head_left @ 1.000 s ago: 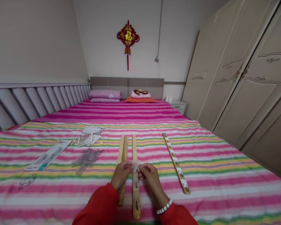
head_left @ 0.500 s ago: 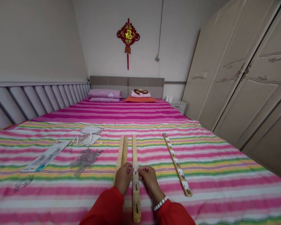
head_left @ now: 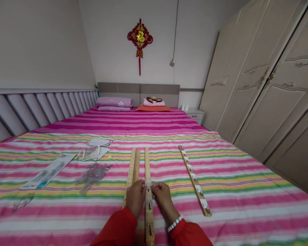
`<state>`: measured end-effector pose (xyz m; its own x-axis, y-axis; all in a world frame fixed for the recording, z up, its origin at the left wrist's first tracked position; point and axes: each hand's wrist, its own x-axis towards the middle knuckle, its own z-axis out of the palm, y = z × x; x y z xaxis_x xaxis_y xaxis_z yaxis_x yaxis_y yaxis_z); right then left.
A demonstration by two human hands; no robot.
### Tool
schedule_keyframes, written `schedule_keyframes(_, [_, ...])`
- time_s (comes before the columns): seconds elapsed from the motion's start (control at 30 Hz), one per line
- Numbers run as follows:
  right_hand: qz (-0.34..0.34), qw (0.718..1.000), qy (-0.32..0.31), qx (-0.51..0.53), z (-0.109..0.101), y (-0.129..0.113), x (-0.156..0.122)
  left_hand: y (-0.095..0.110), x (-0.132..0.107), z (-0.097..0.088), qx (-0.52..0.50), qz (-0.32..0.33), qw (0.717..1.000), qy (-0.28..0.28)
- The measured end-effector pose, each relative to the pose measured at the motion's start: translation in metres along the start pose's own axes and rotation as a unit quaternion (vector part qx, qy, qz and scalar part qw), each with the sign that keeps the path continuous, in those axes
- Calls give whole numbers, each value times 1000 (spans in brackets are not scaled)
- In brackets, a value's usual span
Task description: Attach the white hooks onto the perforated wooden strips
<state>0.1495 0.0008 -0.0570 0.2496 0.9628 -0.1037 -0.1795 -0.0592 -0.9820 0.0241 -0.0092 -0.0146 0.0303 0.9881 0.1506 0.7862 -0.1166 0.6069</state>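
Observation:
A narrow wooden strip (head_left: 147, 164) lies lengthwise in front of me, with metal hooks on clear pads along its nearer part. My left hand (head_left: 136, 196) is closed, its fingertips pinching the left side of a clear adhesive hook (head_left: 148, 188) on the strip. From the right, my right hand (head_left: 162, 194) pinches at the other side of that hook, fingers bent and closed. A white beaded bracelet (head_left: 175, 223) circles the right wrist. Two more wooden strips (head_left: 130, 167) with small holes lie just left, partly hidden behind my left hand.
At right lies a wooden strip with white hooks (head_left: 193, 177). On the left are a pile of clear hooks (head_left: 94, 174), a hook package (head_left: 47, 172), white packaging (head_left: 94, 150) and a loop of wire (head_left: 23, 201). A striped sheet (head_left: 233, 205) covers the bed.
Both hands stay at the same hook, with only small finger shifts. The view has shifted slightly, and the near end of the middle strip sits a little lower in it.

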Motion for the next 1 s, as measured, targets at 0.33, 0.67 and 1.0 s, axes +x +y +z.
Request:
schedule_keyframes(0.33, [-6, 1000, -13, 1, -1, 7, 2, 1, -5, 0, 28, 30, 999, -1])
schedule_keyframes(0.67, [-193, 962, -52, -186, -7, 3, -11, 2, -10, -5, 155, 73, 985, -8])
schedule_keyframes(1.0, [-180, 916, -103, -343, -3, -4, -13, -3, -3, -3, 179, 88, 979, -34])
